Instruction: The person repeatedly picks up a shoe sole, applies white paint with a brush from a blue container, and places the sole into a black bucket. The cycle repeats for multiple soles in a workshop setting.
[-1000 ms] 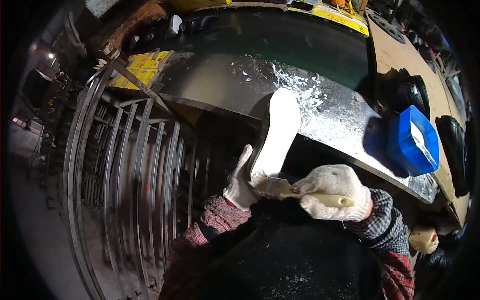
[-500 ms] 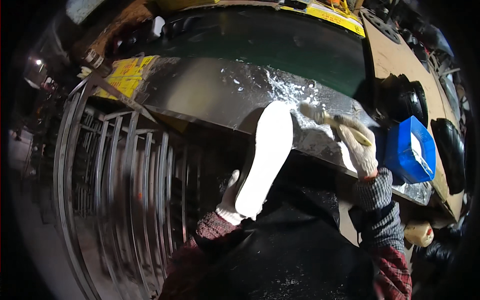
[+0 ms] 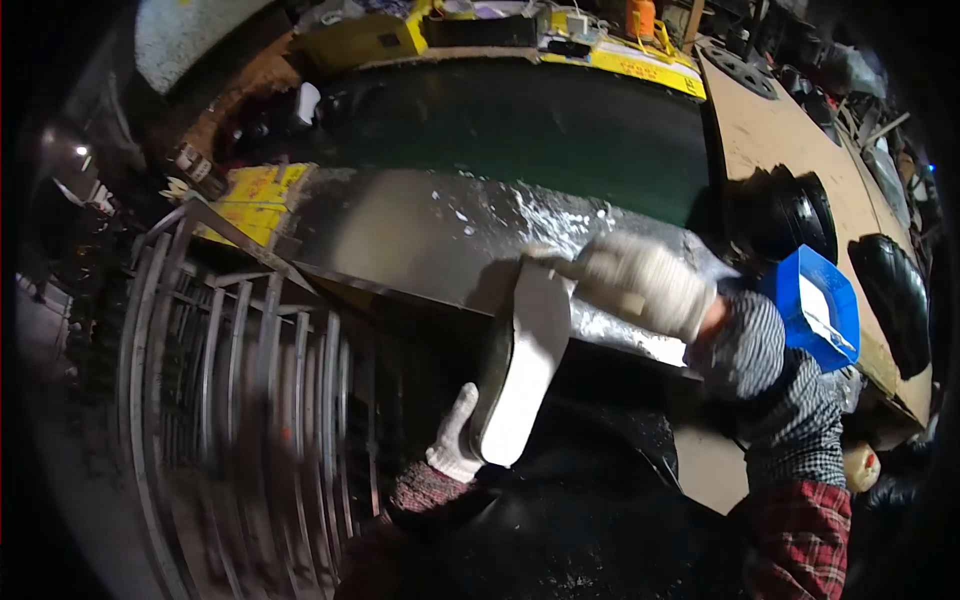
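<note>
My left hand (image 3: 453, 442), in a white knit glove, grips the lower end of a long white sole-shaped piece (image 3: 525, 365). The piece stands nearly upright, with its top leaning against the edge of a grey metal sheet (image 3: 400, 235). My right hand (image 3: 640, 285), also gloved, is closed around a pale-handled tool (image 3: 552, 256). The tool's tip touches the top of the white piece. White splashes cover the metal sheet around that spot.
A blue box (image 3: 820, 305) sits right of my right wrist. A curved metal bar rack (image 3: 240, 400) fills the left side. Black round items (image 3: 790, 215) lie on a brown board at right. A dark green surface (image 3: 520, 120) and yellow clutter lie beyond.
My right hand swung from near my left hand out to the right, then came back left onto the top of the white piece. The left hand slid lower on the piece.
</note>
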Demonstrator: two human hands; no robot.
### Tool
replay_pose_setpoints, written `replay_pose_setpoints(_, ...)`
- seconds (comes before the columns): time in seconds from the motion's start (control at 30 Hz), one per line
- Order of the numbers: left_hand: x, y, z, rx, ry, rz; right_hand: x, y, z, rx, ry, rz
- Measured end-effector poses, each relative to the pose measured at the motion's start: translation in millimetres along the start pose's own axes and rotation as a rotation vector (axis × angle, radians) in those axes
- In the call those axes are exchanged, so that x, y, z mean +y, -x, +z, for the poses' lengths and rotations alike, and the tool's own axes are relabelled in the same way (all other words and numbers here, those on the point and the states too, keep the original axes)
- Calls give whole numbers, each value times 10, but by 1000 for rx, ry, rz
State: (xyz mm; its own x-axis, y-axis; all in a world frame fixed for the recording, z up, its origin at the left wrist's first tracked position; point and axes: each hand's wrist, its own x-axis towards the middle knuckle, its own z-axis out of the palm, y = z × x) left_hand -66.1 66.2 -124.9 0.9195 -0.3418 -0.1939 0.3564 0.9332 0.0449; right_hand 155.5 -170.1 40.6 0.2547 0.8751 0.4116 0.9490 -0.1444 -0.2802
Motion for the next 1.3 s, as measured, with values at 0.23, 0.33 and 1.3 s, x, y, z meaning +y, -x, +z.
replay_pose_setpoints(0.23,334,-400,1059,539,-632,258,-1012,189,-187,-9,-331,-120)
replay_pose_setpoints(0.33,1185,-857,978,465,-588,254,-953,443,-636,60,-270,-44)
replay_pose_setpoints(1.3,-886,-2738,2475,-162,-362,25,909,966,-1906,410,92,745)
